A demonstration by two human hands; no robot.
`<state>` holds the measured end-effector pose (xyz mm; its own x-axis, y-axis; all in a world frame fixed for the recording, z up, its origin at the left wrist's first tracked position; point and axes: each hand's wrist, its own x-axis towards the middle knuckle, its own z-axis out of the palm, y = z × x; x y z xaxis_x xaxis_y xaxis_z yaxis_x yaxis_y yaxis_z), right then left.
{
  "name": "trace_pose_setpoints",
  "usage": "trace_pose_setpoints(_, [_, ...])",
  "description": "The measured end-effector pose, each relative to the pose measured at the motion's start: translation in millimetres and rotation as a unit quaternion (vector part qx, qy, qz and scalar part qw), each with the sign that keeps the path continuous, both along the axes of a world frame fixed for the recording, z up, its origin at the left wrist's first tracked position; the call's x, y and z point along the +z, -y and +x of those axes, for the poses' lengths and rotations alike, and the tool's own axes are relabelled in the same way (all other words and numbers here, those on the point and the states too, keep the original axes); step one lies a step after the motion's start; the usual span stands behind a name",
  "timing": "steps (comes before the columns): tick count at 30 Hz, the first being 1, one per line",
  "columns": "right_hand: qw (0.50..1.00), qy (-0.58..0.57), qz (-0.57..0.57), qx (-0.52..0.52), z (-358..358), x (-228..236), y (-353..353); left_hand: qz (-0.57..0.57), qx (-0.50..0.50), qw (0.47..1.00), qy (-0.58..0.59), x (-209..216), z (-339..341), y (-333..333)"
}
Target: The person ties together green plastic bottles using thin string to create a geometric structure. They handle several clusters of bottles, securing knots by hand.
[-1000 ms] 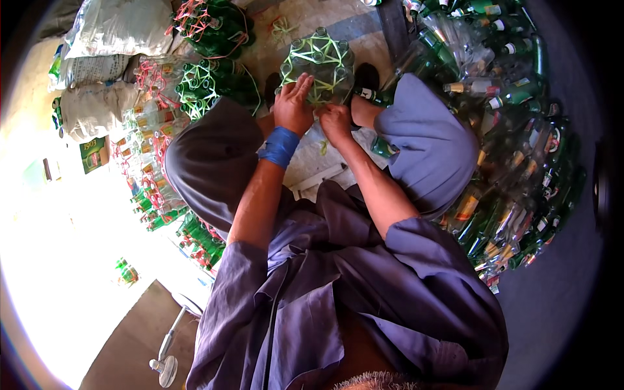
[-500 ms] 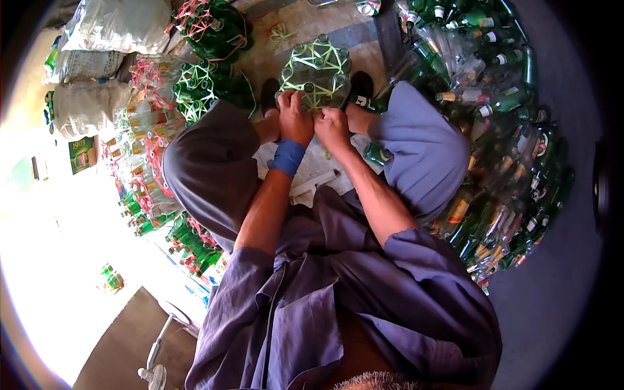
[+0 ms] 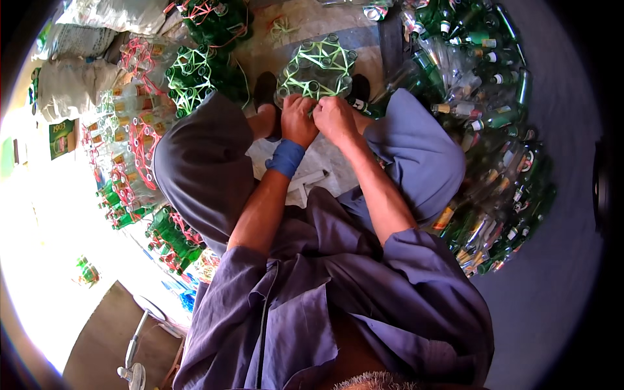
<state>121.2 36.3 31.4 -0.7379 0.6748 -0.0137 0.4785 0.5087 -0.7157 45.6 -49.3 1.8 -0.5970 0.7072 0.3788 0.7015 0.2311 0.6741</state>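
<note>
Between my feet stands a round bundle of clear glass bottles (image 3: 338, 79), upright and packed together. Pale green plastic string (image 3: 316, 60) zigzags around the bottle necks. At the bundle's near edge my left hand (image 3: 299, 122), a blue wrap on its wrist, has its fingers curled and closed on the string. Close against it, my right hand (image 3: 336, 121) is also closed, its fingertips pinching the string near my left fingers. The backs of both hands hide the pinched part of the string.
Left are green bottles tied with pale string (image 3: 190, 78), other bundles in red string (image 3: 144, 140) and whitish sacks (image 3: 78, 88). A large heap of loose bottles (image 3: 497, 120) fills the right side. Loose string (image 3: 283, 27) lies beyond the bundle. A fan (image 3: 135, 370) stands at lower left.
My right hand has turned and come in closer to my left, its back now facing up more. The view has shifted slightly. The bundle stays between my feet.
</note>
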Motion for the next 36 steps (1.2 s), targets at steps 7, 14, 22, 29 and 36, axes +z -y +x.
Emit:
trace_pose_setpoints(7, [0.999,0.045,0.008,0.030,-11,11,-21,-0.061,0.059,0.996,0.014,-4,6,-7])
trace_pose_setpoints(14, [0.990,0.106,-0.009,0.095,-20,30,-41,-0.061,0.128,0.989,0.043,-6,8,-13])
trace_pose_setpoints(22, [0.964,0.170,0.103,0.175,-18,10,-68,-0.046,0.145,0.986,0.065,-2,7,-17])
trace_pose_setpoints(29, [0.962,0.233,0.095,0.106,-27,21,-62,-0.076,0.161,0.978,0.108,-5,3,-15])
trace_pose_setpoints(36, [0.941,0.283,0.148,0.110,-43,25,-62,-0.033,0.168,0.974,0.150,-9,4,-19])
